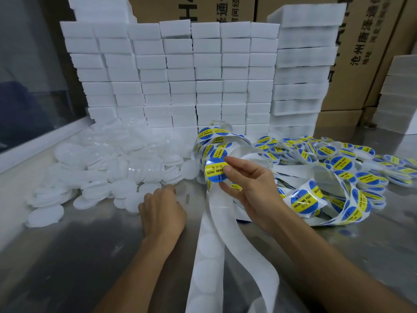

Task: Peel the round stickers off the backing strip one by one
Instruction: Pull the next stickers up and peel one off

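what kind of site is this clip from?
Likely a small factory packing or labelling bench. Stacked white foam blocks back a steel table, printed shipping cartons stand behind, and a heap of white plastic lids lies left. The right hand pinches a "soldering paste" sticker.

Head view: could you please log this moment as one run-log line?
right hand: pinches round sticker | left hand: on white discs | backing strip: trails over table
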A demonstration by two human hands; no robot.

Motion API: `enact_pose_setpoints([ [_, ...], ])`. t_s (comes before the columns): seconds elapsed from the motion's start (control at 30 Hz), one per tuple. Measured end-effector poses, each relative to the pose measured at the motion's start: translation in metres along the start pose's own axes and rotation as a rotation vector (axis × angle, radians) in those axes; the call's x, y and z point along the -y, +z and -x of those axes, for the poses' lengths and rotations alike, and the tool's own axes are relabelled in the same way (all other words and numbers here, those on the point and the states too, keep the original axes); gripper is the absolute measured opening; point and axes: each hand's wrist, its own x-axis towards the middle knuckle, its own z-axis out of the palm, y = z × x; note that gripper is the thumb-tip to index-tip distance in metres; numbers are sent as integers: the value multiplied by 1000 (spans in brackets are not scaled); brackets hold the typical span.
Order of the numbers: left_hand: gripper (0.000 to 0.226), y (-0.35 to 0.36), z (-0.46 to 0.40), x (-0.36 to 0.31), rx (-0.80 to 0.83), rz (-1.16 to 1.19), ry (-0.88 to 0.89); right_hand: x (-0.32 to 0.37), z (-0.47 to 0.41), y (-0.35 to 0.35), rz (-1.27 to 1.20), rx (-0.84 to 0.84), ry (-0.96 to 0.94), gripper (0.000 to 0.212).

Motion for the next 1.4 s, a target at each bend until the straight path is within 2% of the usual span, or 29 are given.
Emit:
enact_pose_setpoints([
  [0.17,29,2,-1,1,-57,40,45,-2,-1,1,33,-23,10,8],
  [0.27,27,0,-2,-6,-164,466,82,-2,-2,0,22,-48,17,7],
  [0.37,30,-9,-5,-18,-174,950,-23,-2,-2,-1,-27,-46,19,7],
  [0.43,29,-15,-8,-23,-40,1333,-177,-1,-1,-1,-44,-42,-2,8],
  [0.5,23,-23,-10,-25,176,1698,-263,1,1,-1,-48,-19,-22,26],
  [0.6,22,-29,-7,-26,422,1939,-228,0,4,1,75,15,-62,49],
  [0.7,22,-31,-3,-29,560,1986,-189,-5,5,3,211,26,-126,61],
  [0.9,23,-24,-2,-29,584,1970,-171,-9,5,2,205,17,-180,56],
  [1.03,35,-17,-1,-29,485,1881,-212,-9,4,1,181,0,-182,52],
  [1.1,33,-14,-1,-28,423,1859,-254,-10,4,3,195,-47,-183,45],
  [1.27,18,-10,-5,-22,315,1840,-390,-8,1,-1,216,-190,-220,10],
  [1.4,17,-7,-3,-22,311,1828,-405,-5,-1,-3,117,-159,-133,10],
])
